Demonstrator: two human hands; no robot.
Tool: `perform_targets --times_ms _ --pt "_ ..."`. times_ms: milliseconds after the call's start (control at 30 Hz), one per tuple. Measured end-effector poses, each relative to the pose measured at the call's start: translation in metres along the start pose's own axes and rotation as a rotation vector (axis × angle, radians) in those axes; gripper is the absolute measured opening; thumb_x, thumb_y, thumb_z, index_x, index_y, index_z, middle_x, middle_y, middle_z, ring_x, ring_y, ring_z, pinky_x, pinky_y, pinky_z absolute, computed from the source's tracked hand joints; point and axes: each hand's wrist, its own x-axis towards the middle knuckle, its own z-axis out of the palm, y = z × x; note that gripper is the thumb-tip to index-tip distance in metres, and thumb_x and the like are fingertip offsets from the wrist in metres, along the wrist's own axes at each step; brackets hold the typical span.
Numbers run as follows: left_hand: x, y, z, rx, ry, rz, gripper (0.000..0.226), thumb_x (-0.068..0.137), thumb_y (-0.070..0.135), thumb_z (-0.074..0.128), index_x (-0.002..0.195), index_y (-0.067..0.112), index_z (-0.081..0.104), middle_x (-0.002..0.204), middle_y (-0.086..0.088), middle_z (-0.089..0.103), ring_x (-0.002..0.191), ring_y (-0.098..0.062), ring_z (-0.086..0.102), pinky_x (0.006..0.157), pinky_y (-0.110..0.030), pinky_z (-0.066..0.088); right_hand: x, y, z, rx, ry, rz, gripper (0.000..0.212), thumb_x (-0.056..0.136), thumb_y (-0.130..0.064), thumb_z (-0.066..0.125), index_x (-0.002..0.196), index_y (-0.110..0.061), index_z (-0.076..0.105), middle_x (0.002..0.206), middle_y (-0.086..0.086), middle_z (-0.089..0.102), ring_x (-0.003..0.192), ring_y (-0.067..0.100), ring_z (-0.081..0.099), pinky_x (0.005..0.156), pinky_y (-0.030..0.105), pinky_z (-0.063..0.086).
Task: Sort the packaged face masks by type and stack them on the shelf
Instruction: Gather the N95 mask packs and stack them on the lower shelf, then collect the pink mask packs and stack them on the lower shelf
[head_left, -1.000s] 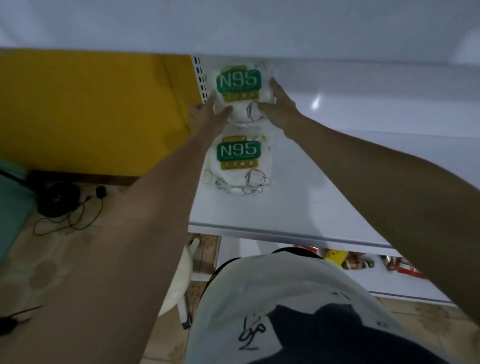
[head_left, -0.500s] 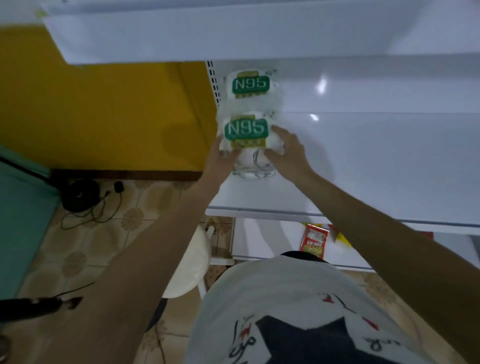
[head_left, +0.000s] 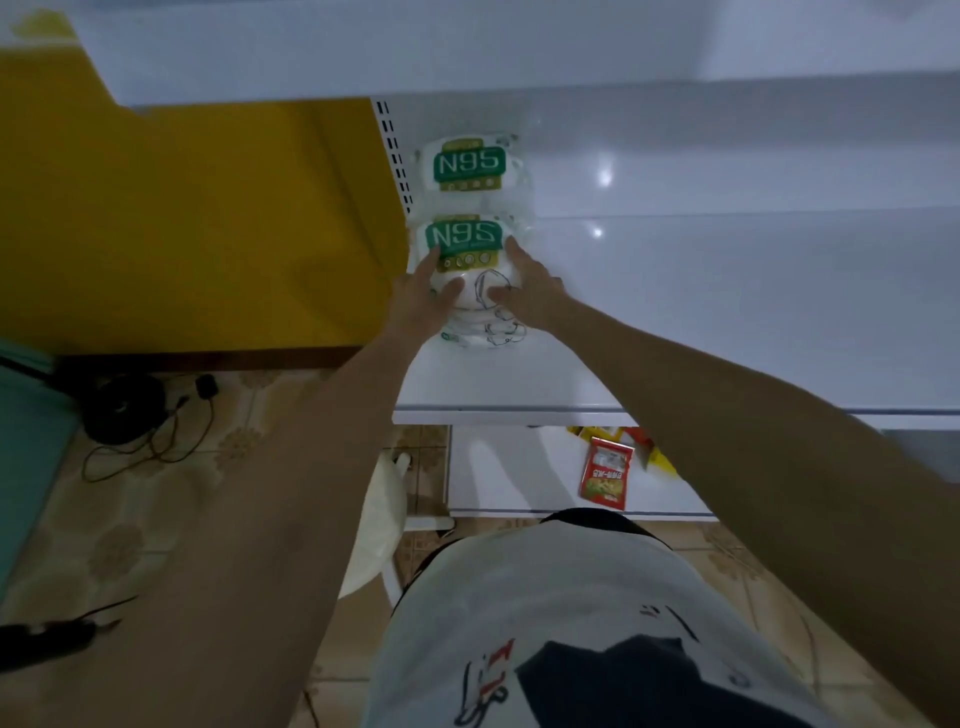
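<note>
Two piles of white packaged masks with green N95 labels lie at the left end of the white shelf. The far pile rests against the back panel. The near pile lies just in front of it. My left hand presses on the near pile's left side, with its forefinger straight along the edge and its thumb flat on top. My right hand does the same on the right side. Both palms cover the lower half of the top pack.
A yellow wall borders the shelf on the left. A lower shelf holds a red snack packet and yellow packets. A white stool stands by my left leg. A black device with cables lies on the tiled floor.
Both hands left the far pile and came back to the near pile, where they now rest on its sides. The camera has tilted down.
</note>
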Motion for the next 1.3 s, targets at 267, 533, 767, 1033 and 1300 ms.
perform_targets --times_ms 267,533,767,1033,1300 --pt "0.002 0.012 0.001 0.504 0.122 0.061 0.051 0.097 0.046 0.037 0.145 0.034 0.026 0.154 -0.01 0.012 0.141 -0.033 0.013 0.113 -0.046 0.018 0.006 0.007 -0.005 -0.22 0.072 -0.031 0.063 0.096 -0.036 0.043 0.149 -0.025 0.011 0.154 0.005 0.014 0.136 0.034 0.019 0.11 0.041 0.022" --pt "0.003 0.005 -0.011 0.455 0.132 0.194 0.052 0.097 0.046 0.036 0.146 0.03 0.027 0.154 -0.011 0.022 0.138 -0.033 0.029 0.107 -0.051 0.033 0.001 0.0 -0.008 -0.12 0.102 -0.09 0.07 0.095 -0.034 0.049 0.15 -0.02 0.009 0.152 0.013 0.017 0.138 0.033 0.02 0.112 0.04 0.018" --pt "-0.023 -0.013 -0.015 0.385 0.175 0.305 0.068 0.086 0.059 0.03 0.141 0.02 0.039 0.149 -0.017 0.031 0.135 -0.034 0.033 0.106 -0.046 0.036 -0.044 0.014 0.008 -0.097 0.345 -0.193 0.072 0.09 -0.035 0.057 0.147 -0.01 0.022 0.148 0.021 0.022 0.132 0.036 0.028 0.109 0.045 0.026" --pt "-0.079 -0.043 0.003 0.309 0.268 0.355 0.056 0.091 0.039 0.04 0.138 0.008 0.043 0.137 -0.027 0.042 0.127 -0.042 0.039 0.108 -0.047 0.031 -0.128 0.06 0.06 -0.167 0.259 -0.145 0.072 0.086 -0.041 0.053 0.146 -0.01 0.026 0.145 0.024 0.027 0.128 0.04 0.034 0.103 0.047 0.033" --pt "-0.175 -0.053 0.048 0.295 0.254 0.25 0.058 0.091 0.039 0.039 0.141 0.009 0.039 0.141 -0.028 0.036 0.128 -0.044 0.037 0.104 -0.051 0.031 -0.196 0.095 0.058 -0.254 0.105 -0.223 0.07 0.083 -0.049 0.042 0.143 -0.012 0.035 0.138 0.026 0.036 0.119 0.04 0.045 0.1 0.047 0.039"
